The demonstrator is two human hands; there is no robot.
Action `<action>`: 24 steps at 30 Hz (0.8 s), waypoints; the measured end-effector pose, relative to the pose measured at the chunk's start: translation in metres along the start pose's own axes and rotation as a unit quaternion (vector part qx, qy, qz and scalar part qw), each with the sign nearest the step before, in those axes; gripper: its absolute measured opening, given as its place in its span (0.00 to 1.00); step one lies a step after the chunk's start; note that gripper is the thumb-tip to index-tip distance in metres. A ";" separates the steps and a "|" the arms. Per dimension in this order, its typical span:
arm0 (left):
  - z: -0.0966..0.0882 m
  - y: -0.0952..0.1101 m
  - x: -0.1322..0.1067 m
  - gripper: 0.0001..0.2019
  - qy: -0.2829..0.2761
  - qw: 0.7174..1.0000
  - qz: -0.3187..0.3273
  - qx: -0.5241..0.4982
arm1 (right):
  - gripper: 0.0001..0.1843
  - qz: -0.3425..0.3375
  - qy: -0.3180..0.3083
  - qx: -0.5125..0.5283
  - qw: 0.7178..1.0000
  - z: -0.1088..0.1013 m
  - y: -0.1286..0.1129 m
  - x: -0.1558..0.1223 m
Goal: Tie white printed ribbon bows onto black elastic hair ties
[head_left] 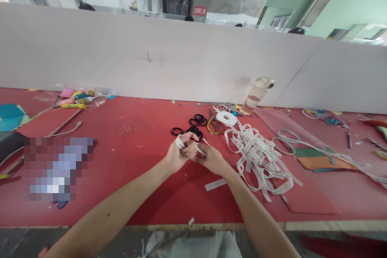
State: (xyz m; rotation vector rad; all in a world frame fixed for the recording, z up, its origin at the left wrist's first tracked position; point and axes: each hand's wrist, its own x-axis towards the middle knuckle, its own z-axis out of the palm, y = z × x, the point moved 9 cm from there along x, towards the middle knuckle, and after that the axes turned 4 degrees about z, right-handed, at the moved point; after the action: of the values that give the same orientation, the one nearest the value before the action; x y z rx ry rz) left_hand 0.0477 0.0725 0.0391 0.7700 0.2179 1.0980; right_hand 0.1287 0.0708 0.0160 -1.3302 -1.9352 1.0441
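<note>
Over the middle of the red table, my left hand [177,157] and my right hand [214,160] meet with bent fingers. A strip of white ribbon [180,142] loops by the left fingers, and its other end shows at the right fingertips. Both hands are closed on the strip; where the fingers overlap, their exact hold is hidden. Just beyond them lie several black rings [177,131], like hair ties. A tangled heap of white ribbon [256,153] lies right of my right hand, and a loose flat piece [215,184] sits under that wrist.
Behind the heap are a white tape roll [232,120], yellow-handled pliers [214,128] and a clear bottle [255,96]. Colourful packets [79,96] and a cable [68,131] lie to the left. Coloured sheets [320,159] lie right. A white partition [121,56] borders the red table [145,193].
</note>
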 end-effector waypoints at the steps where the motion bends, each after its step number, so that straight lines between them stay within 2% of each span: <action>1: 0.001 0.000 0.000 0.12 -0.007 1.000 -0.001 0.013 | 0.13 0.011 -0.002 0.003 1.000 0.000 0.004 0.000; 4: 0.002 0.000 0.000 0.14 -0.009 0.997 0.011 0.072 | 0.18 0.025 -0.012 0.028 0.999 0.001 0.010 -0.001; 8: -0.006 -0.001 -0.002 0.15 0.024 0.988 0.031 0.149 | 0.25 0.002 -0.036 0.081 0.996 0.007 0.002 -0.004; 11: -0.008 0.000 -0.006 0.15 0.041 0.980 0.051 0.187 | 0.21 0.017 -0.018 0.079 0.997 0.007 0.002 -0.003; 15: -0.003 -0.001 -0.009 0.15 0.030 0.968 0.066 0.240 | 0.14 0.028 0.027 0.061 0.997 0.003 0.004 0.000; 17: -0.001 -0.002 -0.008 0.15 0.022 0.973 0.066 0.219 | 0.13 0.025 0.020 0.072 0.997 0.005 0.005 0.001; 20: 0.000 -0.004 -0.004 0.16 0.016 0.991 0.046 0.123 | 0.12 0.029 0.006 0.065 0.997 0.006 0.008 0.001; 24: -0.002 -0.005 0.000 0.19 0.002 1.000 -0.017 -0.006 | 0.18 0.025 -0.015 0.075 0.997 0.004 0.005 -0.001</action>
State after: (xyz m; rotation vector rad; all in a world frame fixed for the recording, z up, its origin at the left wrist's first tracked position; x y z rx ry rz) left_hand 0.0500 0.0721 0.0346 0.7517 0.2266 1.0669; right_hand 0.1288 0.0700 0.0094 -1.2911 -1.8153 1.2156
